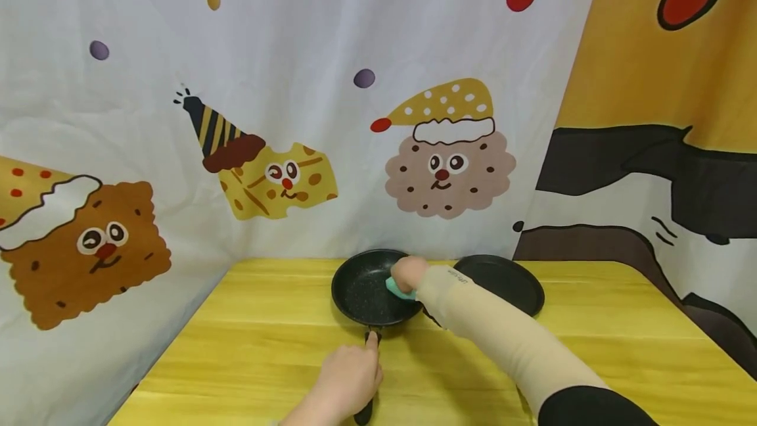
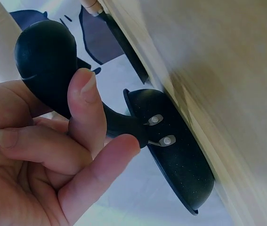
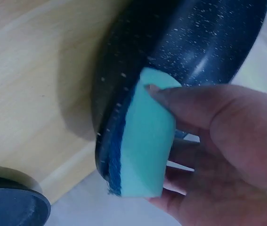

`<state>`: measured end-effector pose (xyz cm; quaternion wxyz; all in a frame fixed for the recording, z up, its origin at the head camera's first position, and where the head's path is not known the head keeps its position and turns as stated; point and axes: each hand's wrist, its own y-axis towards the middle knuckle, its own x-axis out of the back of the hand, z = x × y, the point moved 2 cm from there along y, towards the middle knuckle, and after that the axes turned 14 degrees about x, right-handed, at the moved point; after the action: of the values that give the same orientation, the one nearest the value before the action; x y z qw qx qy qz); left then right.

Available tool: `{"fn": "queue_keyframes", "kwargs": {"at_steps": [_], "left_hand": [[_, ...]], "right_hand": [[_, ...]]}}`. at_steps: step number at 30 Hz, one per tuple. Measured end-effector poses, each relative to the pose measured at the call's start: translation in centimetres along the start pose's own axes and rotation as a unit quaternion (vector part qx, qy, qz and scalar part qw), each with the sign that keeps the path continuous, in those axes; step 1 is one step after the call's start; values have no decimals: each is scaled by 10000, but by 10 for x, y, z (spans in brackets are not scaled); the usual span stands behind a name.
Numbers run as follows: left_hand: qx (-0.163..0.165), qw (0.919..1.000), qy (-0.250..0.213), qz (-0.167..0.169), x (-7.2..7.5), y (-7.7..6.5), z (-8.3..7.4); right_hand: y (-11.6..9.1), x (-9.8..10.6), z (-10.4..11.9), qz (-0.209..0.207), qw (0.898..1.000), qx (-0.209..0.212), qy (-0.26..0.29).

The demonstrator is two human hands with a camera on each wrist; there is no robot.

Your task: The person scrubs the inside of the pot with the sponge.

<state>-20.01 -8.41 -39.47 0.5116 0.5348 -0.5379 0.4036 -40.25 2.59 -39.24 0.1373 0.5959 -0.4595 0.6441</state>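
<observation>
A black speckled frying pan [image 1: 369,294] sits on the wooden table, its handle [image 1: 364,411] towards me. My left hand [image 1: 350,377] holds that handle; in the left wrist view its fingers [image 2: 88,115] curl about the dark grip. My right hand [image 1: 410,273] is at the pan's right side, gripping a teal sponge [image 3: 147,141] between thumb and fingers. The sponge's dark blue scouring side [image 3: 116,165] lies against the inner wall of the pan in the right wrist view. Part of the pan's right rim is hidden by my right hand and sleeve.
Right of the frying pan lies a flat round black pan [image 1: 503,281], partly behind my right forearm. The left wrist view shows a wooden handle end [image 2: 92,6] beside it. A cartoon-printed curtain [image 1: 284,51] hangs behind the table [image 1: 236,340].
</observation>
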Motion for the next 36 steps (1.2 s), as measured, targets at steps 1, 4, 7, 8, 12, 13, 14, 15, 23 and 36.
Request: {"fn": "queue_keyframes", "kwargs": {"at_steps": [1, 4, 7, 8, 12, 13, 14, 15, 23, 36], "left_hand": [[5, 10000, 8, 52, 0, 1, 0], [51, 9995, 4, 306, 1, 2, -1], [97, 9988, 9, 476, 0, 3, -2], [117, 9986, -3, 521, 0, 3, -2], [166, 9985, -54, 521, -2, 4, -2], [172, 9985, -85, 517, -2, 4, -2], [183, 9984, -123, 528, -2, 4, -1], [183, 9983, -152, 526, -2, 4, 0], [-35, 9986, -238, 475, 0, 4, 2], [-72, 9971, -468, 595, 0, 7, 4]], "right_hand": [[-1, 1, -1, 78, 9999, 57, 91], [-6, 2, -6, 212, 9988, 189, 396], [-12, 2, -11, 406, 9962, 279, 718], [-14, 2, -12, 488, 9951, 337, 785], [-17, 5, -14, 883, 9895, 755, 855], [-17, 7, -13, 984, 9876, 894, 833], [-18, 8, -12, 1048, 9860, 989, 840], [-18, 9, -12, 1095, 9845, 1074, 850], [-18, 6, -3, 1347, 9675, 1222, 1759], [-15, 7, 6, 1049, 9681, 1367, 1819]]}}
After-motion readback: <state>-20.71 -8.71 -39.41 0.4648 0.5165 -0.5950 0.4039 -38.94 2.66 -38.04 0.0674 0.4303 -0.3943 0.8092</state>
